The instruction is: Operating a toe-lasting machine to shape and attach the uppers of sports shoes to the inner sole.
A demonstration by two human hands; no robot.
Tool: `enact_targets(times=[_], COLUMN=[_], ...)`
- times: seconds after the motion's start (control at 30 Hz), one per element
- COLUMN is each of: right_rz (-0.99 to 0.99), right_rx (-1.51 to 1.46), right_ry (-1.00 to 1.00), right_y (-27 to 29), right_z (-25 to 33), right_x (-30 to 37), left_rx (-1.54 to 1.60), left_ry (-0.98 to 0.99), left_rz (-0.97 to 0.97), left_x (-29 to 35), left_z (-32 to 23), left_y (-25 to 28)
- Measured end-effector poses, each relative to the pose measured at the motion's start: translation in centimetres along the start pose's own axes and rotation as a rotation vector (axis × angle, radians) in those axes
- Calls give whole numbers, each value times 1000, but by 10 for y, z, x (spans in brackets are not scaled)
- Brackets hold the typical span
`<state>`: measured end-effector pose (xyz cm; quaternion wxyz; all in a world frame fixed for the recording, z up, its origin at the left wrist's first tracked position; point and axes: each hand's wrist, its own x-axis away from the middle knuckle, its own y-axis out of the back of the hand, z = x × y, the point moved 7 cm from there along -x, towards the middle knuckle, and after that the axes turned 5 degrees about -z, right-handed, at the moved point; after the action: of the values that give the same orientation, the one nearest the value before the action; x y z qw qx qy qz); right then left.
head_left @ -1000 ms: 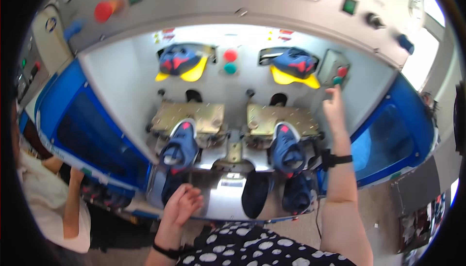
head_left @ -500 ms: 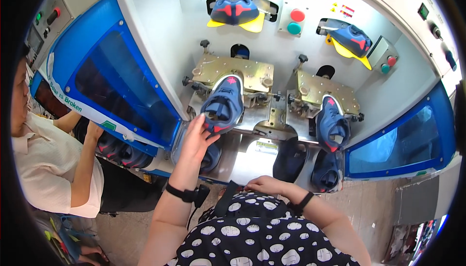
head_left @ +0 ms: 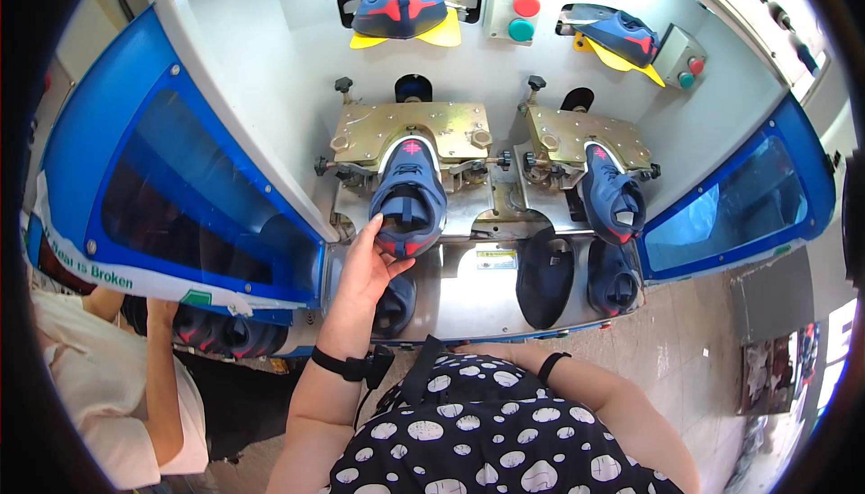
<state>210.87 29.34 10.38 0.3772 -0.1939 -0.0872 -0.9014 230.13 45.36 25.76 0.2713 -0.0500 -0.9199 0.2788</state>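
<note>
My left hand [head_left: 368, 267] grips the heel of a blue shoe upper [head_left: 410, 199] with red and white trim. Its toe sits against the left brass-coloured plate clamp [head_left: 410, 125] of the machine. Low by my waist, my right hand [head_left: 494, 350] lies near the machine's front edge, mostly covered by the dotted garment, so its fingers are hidden. A second blue shoe upper [head_left: 613, 195] rests with its toe at the right plate clamp [head_left: 590, 136], touched by neither hand.
Two more uppers sit on yellow-edged moulds, left [head_left: 401, 9] and right [head_left: 623, 37]. Blue-framed doors stand at the left [head_left: 194, 188] and right [head_left: 752, 188]. On the metal ledge [head_left: 459, 300] lie a dark sole-shaped piece [head_left: 544, 280] and other uppers. A co-worker [head_left: 122, 395] is at left.
The view has shifted slightly. The shoe upper in my left hand now stands straighter in line with the left clamp. My right hand has slipped further behind the garment.
</note>
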Motion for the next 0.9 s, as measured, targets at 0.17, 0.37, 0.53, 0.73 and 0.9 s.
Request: enact_targets(times=[0.17, 0.37, 0.53, 0.73, 0.9], right_rz=[-172, -769, -1127, -1359, -1418], right_rx=[-128, 249, 780, 940, 1086], right_ry=[-238, 169, 658, 608, 501], right_y=[15, 48, 40, 45, 40], right_z=[-10, 162, 241, 178, 138], right_x=[1, 72, 111, 165, 213], left_rx=[94, -64, -226, 111, 105], left_ry=[47, -156, -141, -50, -2], left_rz=[163, 353, 599, 713, 811], left_x=[2, 39, 66, 66, 57], left_z=[5, 30, 65, 54, 61], left_y=[-13, -27, -64, -114, -150])
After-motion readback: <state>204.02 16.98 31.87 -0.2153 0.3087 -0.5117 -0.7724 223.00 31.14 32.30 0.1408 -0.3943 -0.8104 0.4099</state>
